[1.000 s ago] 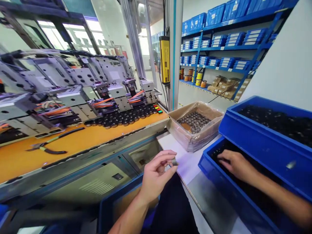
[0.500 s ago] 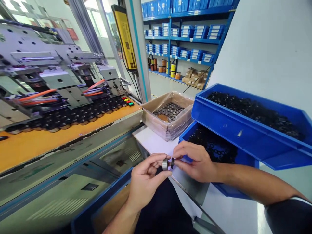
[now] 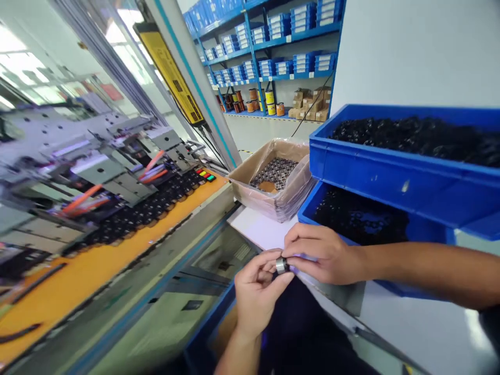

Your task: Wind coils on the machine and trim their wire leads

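My left hand (image 3: 260,286) pinches a small ribbed metal ring (image 3: 280,265) between thumb and fingers. Close against it, my right hand (image 3: 322,253) is closed on a small black part (image 3: 288,264) at the ring's right side; its fingertips hide most of that part. Both hands meet over the front edge of the white table (image 3: 258,229). Just beyond them stands a plastic-lined cardboard box (image 3: 287,204) holding many small metal parts. Beside my right hand is a lower blue bin (image 3: 312,205) with black ring-like parts.
An upper blue bin (image 3: 371,164) full of black parts overhangs the lower one. On the left, a machine (image 3: 128,177) stands over an orange bench (image 3: 128,271) with rows of black-topped parts. A metal post (image 3: 195,78) rises behind, and blue shelving (image 3: 253,52) stands farther back.
The camera view has turned and tilted. The black part in my right hand, apart from the metal ring before, is now up against it.
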Action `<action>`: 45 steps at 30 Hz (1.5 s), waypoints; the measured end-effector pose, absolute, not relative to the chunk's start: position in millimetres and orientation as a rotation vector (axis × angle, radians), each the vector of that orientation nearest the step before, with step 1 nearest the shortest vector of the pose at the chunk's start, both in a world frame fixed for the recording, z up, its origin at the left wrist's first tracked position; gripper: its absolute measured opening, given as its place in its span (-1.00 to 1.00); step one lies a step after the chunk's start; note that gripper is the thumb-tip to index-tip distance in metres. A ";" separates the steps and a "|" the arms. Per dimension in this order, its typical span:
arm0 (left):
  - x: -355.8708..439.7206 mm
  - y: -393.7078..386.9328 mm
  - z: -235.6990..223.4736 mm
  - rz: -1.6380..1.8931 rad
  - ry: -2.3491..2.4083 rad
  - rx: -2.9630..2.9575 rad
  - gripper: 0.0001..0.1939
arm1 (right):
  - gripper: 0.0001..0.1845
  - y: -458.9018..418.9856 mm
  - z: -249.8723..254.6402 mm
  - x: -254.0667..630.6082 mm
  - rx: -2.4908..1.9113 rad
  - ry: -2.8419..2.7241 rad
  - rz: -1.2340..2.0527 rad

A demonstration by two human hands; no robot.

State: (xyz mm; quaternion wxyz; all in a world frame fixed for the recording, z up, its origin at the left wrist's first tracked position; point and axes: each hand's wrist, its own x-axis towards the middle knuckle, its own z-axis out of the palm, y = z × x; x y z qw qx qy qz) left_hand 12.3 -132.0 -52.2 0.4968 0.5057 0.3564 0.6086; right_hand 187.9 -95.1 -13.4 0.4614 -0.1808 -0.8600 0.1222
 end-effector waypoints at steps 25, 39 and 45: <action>11.0 -135.1 -50.9 1.423 0.596 1.009 -0.64 | -0.78 -91.8 -14.5 193.0 -0.265 -2.284 -0.103; 11.3 -137.7 -49.4 1.426 0.602 1.042 -0.60 | -0.77 -92.0 -13.6 195.0 -0.230 -2.303 -0.179; 11.6 -139.3 -47.8 1.415 0.589 1.031 -0.60 | -0.80 -92.3 -14.5 196.6 -0.232 -2.302 -0.173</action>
